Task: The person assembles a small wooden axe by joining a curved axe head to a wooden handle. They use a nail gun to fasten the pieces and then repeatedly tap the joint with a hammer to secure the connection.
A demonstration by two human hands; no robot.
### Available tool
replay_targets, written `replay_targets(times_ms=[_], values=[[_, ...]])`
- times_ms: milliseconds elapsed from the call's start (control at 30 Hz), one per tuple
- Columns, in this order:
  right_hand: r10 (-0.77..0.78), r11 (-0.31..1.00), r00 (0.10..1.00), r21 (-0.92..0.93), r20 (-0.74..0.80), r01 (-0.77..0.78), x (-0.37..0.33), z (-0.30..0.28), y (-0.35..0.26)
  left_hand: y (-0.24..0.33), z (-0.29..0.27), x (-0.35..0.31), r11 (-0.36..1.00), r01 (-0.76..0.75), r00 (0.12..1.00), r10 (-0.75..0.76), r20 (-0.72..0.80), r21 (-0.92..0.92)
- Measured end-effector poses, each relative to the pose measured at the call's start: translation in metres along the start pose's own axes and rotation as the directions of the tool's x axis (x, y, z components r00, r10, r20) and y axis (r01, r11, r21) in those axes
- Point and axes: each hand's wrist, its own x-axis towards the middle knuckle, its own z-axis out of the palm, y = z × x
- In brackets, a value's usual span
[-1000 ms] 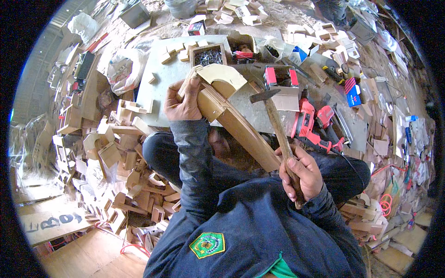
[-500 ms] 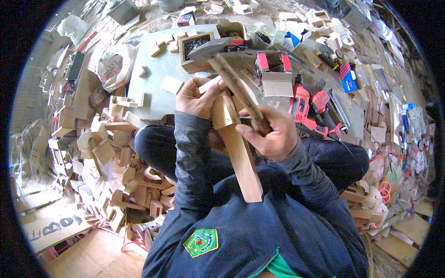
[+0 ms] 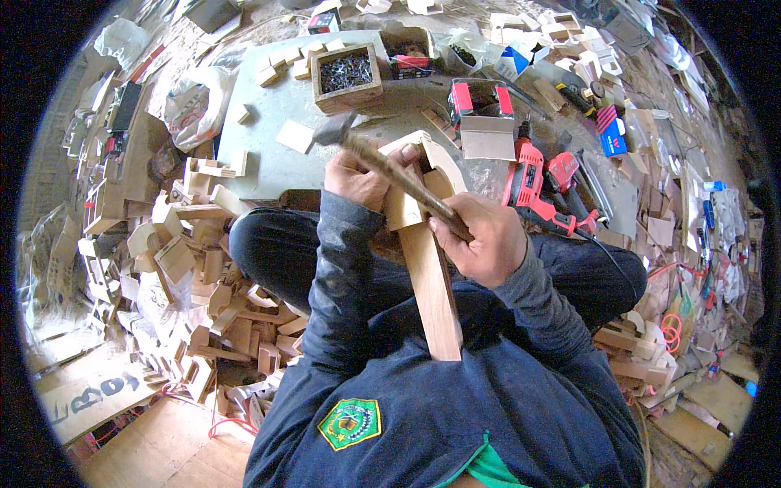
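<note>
In my right hand (image 3: 488,238) is a hammer, its wooden handle (image 3: 407,180) gripped near the end by closed fingers. The metal hammer head (image 3: 335,130) is raised just beyond my left hand (image 3: 358,177). My left hand is closed on the upper end of a wooden workpiece; whether its fingertips also pinch a nail cannot be made out. This workpiece has a long pale bar (image 3: 433,305) leaning toward my chest, with shaped wooden pieces (image 3: 446,167) at its top. The handle crosses in front of it and hides part of the joint.
A wooden box of nails (image 3: 346,73) stands on the grey board (image 3: 268,171) ahead, near small wood blocks (image 3: 272,73). To the right are an open red-and-black carton (image 3: 486,138) and a red power drill (image 3: 527,175). Many cut wooden parts (image 3: 175,252) lie heaped at the left.
The hammer head has swung left and down, from in front of the nail box to beside my left hand. The workpiece has shifted slightly right and stands more upright.
</note>
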Motion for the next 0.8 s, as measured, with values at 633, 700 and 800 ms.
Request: replay_targets(times_ms=[633,700,800], values=[[-0.607,0.524,0.713,-0.498,0.351,0.691,0.019,-0.049,0.021,0.006,0.016,0.006,0.972,-0.034,0.988,-0.002,0.153,0.232],[-0.619,0.51,0.69,-0.477,0.374,0.716,0.022,-0.051,0.023,0.006,0.017,0.005,0.992,-0.035,0.987,0.016,0.16,0.117],[-0.603,0.596,0.729,-0.426,0.324,0.681,0.018,-0.049,0.024,0.003,0.015,0.0,0.999,-0.025,0.987,0.018,0.162,0.042]])
